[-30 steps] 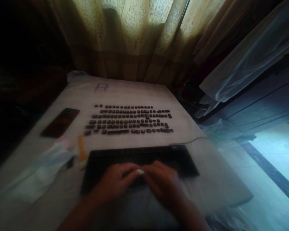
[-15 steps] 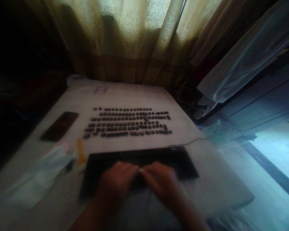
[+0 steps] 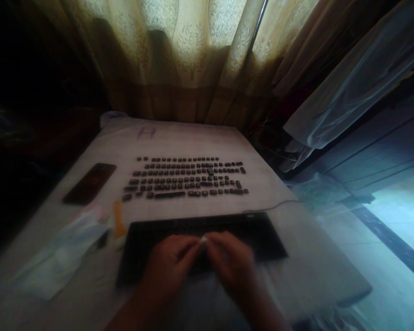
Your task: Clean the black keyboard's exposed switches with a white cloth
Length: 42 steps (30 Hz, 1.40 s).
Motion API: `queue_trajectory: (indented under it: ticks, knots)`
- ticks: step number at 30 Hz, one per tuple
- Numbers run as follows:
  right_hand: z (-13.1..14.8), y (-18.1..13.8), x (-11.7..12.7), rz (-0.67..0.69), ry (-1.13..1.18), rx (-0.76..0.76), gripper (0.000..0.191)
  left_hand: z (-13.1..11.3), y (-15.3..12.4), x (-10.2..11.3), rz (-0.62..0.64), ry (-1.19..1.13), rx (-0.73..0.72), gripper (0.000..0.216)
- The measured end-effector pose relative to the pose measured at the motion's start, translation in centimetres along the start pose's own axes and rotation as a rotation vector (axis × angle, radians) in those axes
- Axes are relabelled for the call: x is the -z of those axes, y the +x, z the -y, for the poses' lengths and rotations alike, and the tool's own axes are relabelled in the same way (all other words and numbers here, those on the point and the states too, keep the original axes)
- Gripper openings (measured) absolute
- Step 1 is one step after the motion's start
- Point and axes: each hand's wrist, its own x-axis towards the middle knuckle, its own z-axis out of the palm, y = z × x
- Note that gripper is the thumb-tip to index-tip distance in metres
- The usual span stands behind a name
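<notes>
A black keyboard base (image 3: 145,239) with its keycaps off lies on the white-covered table (image 3: 290,230) in front of me. My left hand (image 3: 170,262) and my right hand (image 3: 227,262) rest on it side by side, fingers curled and meeting. Between the fingertips shows a small white thing (image 3: 203,240), too small to name. Several black keycaps (image 3: 186,178) are laid out in rows on the cloth beyond the base.
A dark phone (image 3: 89,183) lies at the left. Near it are an orange tool (image 3: 117,214) and a crumpled plastic bag (image 3: 62,250). A thin cable (image 3: 279,204) runs off to the right. Curtains (image 3: 193,55) hang behind; the table edge drops off at the right.
Both hands have shifted slightly forward over the keyboard base, and the white thing between the fingertips has moved with them. The view has tilted a little.
</notes>
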Motion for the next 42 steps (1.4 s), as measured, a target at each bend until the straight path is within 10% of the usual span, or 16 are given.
queue_trajectory:
  ticks: [9,25,32,42]
  knots:
    - [-0.2,-0.8,-0.7,-0.044,0.061,-0.021,0.012,-0.8,0.6,-1.3,0.077,-0.553,0.346,0.026]
    - [-0.7,-1.1,-0.7,0.03,-0.009,0.052,0.013,-1.1,0.8,-1.0,-0.142,-0.617,0.516,0.052]
    - [-0.4,-0.9,-0.7,0.112,0.128,-0.084,0.019,-0.4,0.4,-1.0,-0.085,-0.629,0.456,0.042]
    - [0.5,0.4,-0.4,0.305,0.737,-0.881,0.036,1.0,0.0,-0.2,-0.04,-0.262,-0.166,0.011]
